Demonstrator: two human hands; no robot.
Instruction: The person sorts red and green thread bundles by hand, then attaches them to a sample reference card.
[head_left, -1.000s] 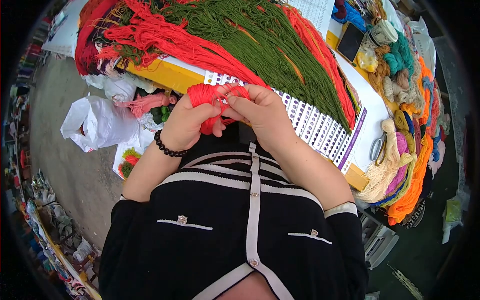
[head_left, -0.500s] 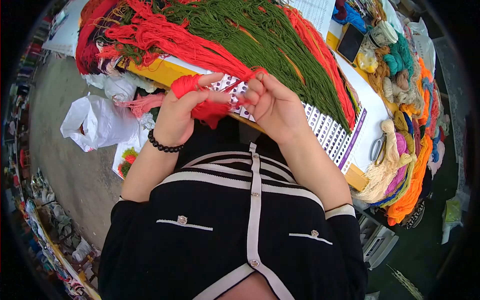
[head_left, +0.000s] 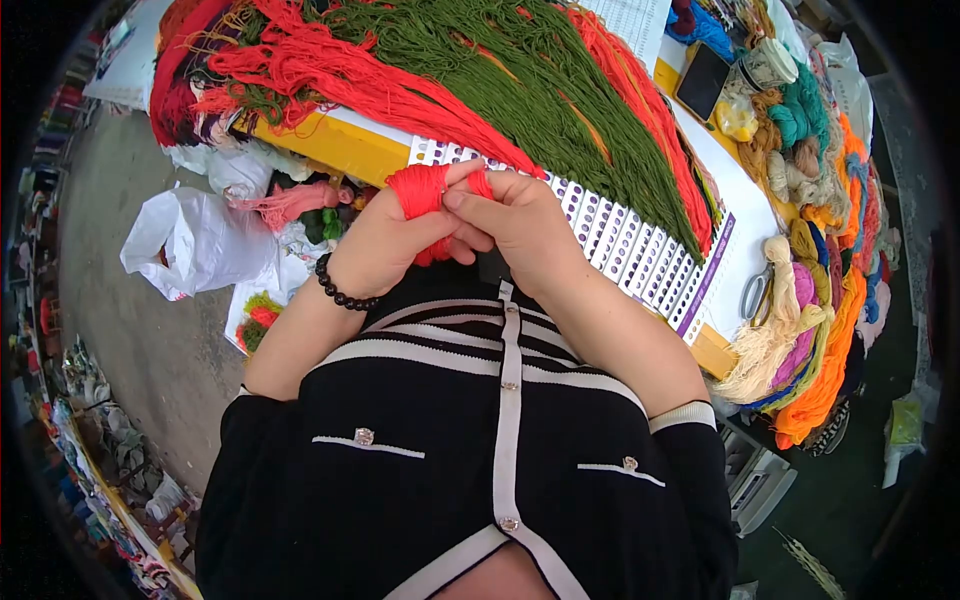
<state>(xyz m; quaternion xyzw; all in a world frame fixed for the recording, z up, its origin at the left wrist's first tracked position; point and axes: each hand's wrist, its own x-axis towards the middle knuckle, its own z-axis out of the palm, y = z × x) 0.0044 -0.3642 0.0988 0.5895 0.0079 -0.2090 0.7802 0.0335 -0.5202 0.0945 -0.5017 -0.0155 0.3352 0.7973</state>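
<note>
Red yarn [head_left: 418,192] is wound round the fingers of my left hand [head_left: 392,238], just in front of the table edge. My right hand [head_left: 530,225] presses against the left fingertips, thumb and fingers closed on a strand of the same yarn. Both hands touch each other. Beyond them, long green yarn [head_left: 560,110] and loose red yarn [head_left: 400,95] lie across a white card with rows of holes [head_left: 640,250]. Part of the wound yarn is hidden behind my fingers.
Scissors [head_left: 757,294], a phone [head_left: 703,80], a cup [head_left: 768,65] and a pile of coloured skeins [head_left: 835,300] are at the right. A white plastic bag [head_left: 195,245] stands on the floor at the left, near pink yarn [head_left: 300,205].
My hands have come together; before, they were apart with yarn between them. The left hand has moved right and the right hand slightly left and down.
</note>
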